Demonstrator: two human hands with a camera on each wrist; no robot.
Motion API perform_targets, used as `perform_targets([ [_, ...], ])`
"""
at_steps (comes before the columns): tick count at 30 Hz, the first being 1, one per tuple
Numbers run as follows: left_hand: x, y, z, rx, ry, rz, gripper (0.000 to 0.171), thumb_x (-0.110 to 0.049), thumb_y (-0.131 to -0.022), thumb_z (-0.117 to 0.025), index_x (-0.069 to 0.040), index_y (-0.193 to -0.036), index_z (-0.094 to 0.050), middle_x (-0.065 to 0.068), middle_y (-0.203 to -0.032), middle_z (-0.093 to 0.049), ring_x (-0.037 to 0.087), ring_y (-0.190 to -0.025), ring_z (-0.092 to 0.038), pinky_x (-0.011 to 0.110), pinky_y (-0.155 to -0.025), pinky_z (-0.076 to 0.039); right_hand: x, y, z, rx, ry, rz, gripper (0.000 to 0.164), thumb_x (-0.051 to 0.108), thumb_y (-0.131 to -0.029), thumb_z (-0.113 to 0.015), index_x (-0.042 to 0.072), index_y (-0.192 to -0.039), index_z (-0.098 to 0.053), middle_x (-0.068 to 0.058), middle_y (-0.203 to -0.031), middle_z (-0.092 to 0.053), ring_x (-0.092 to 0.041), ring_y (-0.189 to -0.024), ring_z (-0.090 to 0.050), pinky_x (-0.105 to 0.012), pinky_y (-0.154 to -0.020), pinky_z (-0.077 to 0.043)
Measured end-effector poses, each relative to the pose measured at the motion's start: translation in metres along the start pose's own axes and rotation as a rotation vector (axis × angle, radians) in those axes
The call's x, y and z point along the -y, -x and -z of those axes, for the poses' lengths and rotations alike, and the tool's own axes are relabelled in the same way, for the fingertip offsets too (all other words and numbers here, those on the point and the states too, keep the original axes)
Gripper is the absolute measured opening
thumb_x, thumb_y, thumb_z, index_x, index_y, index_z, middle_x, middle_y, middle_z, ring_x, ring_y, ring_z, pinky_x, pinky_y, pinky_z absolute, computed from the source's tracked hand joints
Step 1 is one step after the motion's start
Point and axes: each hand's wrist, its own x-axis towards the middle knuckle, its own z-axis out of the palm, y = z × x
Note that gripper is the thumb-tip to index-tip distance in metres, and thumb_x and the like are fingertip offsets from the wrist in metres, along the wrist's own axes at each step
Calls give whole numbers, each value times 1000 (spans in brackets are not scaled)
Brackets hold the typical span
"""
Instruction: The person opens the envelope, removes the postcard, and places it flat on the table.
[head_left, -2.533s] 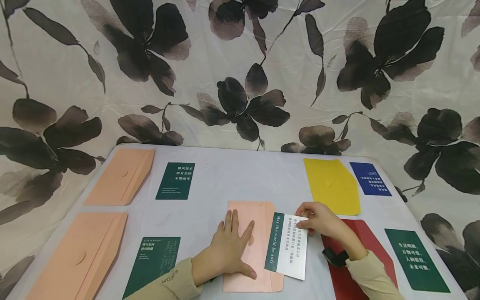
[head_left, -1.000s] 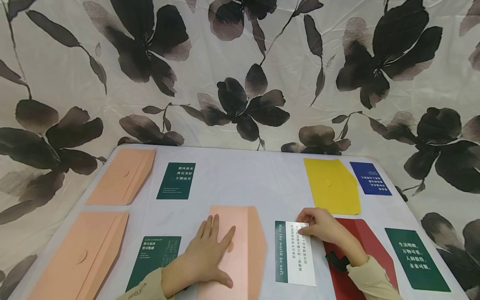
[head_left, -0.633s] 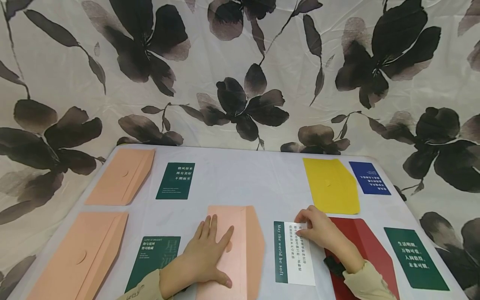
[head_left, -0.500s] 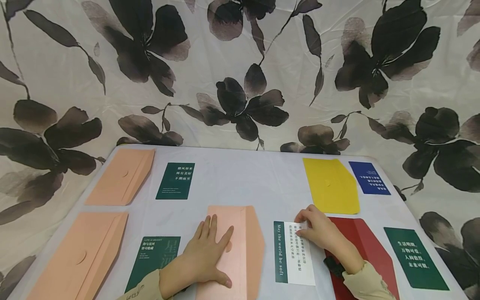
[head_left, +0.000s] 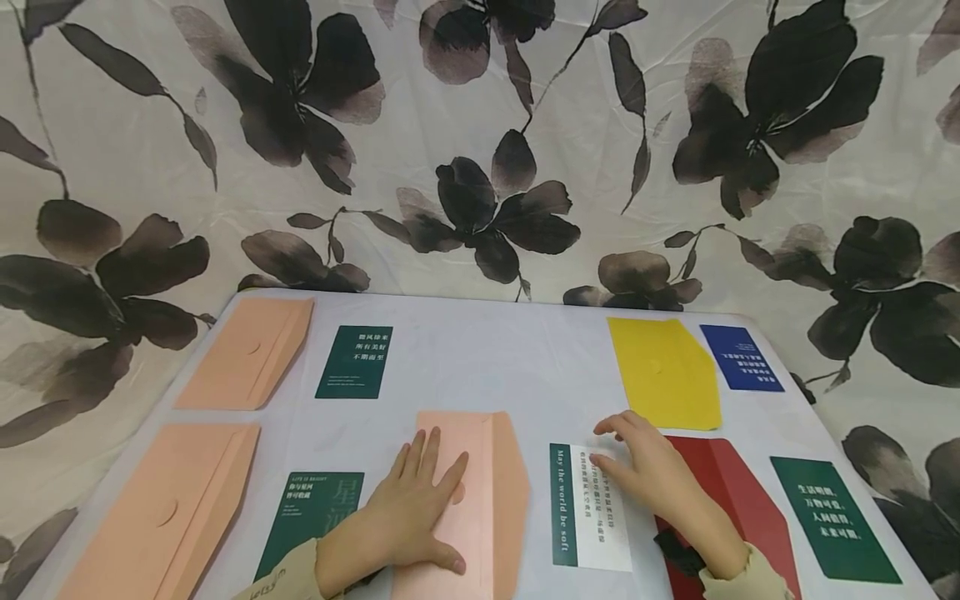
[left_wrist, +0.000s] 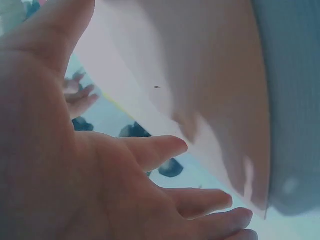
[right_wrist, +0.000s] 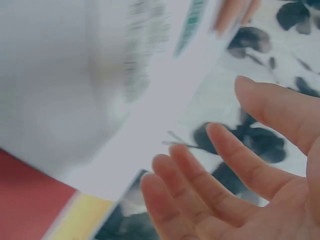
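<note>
My left hand (head_left: 416,517) lies with spread fingers on a pink envelope (head_left: 506,492), whose pointed flap faces right. The same envelope (left_wrist: 210,60) fills much of the left wrist view, beside my palm. To its right lies a card (head_left: 566,508) with a green band reading "May the world be soft" and a white part with Chinese text. Over that card's upper right corner is my right hand (head_left: 656,475), thumb and fingers parted with nothing between them. In the right wrist view the card looks blurred and the fingers (right_wrist: 185,165) are extended.
Two peach envelopes (head_left: 150,517) lie on the left, with a dark green card (head_left: 352,362) and a larger green card (head_left: 311,508). On the right are a yellow envelope (head_left: 663,371), a blue card (head_left: 742,358), a red envelope (head_left: 757,508) and a green card (head_left: 836,521).
The pink envelope slid left and nearer under my left hand, and the card moved from over its flap onto the table. My right hand has since let go of the card's corner.
</note>
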Motion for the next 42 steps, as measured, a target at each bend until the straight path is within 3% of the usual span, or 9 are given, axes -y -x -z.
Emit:
perform_targets([
  [4,-3,3,-2,-28,-26,-17,119,-74,-66,-74,-6,-154,-32,40,-155,-12,57,-143,-8,64,-113,-16,15,16,12,41,32,-8,45,28,-84,-80,13,-124,-65,-9,-128,-60,-31,-116,-58,-51,-92,-51],
  [8,-10,7,-2,-33,-70,-23,115,-75,-69,-69,-7,-154,-33,41,-153,-16,58,-142,-11,65,-112,-18,23,33,15,149,69,-50,68,38,-81,-80,15,-140,-54,-12,-144,-51,-35,-128,-51,-57,-92,-49],
  [13,-14,11,-1,-1,-79,-14,116,-74,-68,-71,-6,-154,-33,41,-153,-16,60,-141,-12,66,-111,-20,17,46,1,295,76,-65,92,47,-78,-80,17,-154,-38,-14,-158,-32,-40,-138,-39,-60,-92,-47],
  [19,-13,12,-5,-2,-59,-4,120,-72,-64,-76,-5,-154,-32,42,-153,-15,61,-141,-9,67,-110,-19,10,57,-16,404,74,-112,104,52,-75,-79,23,-159,-24,-7,-165,-17,-36,-148,-20,-66,-102,-34],
  [28,-9,14,-13,20,-50,8,124,-73,-63,-76,-5,-155,-27,43,-154,-6,62,-141,-4,69,-108,-21,5,60,-32,442,93,-106,102,57,-74,-76,23,-158,-29,-9,-165,-17,-37,-149,-16,-69,-103,-29],
  [42,-10,11,-14,25,-40,15,123,-71,-63,-77,-5,-155,-30,42,-154,-5,62,-141,-3,65,-108,-27,6,62,-34,427,101,-55,99,53,-77,-75,20,-158,-29,-11,-165,-12,-38,-150,-11,-66,-108,-24],
])
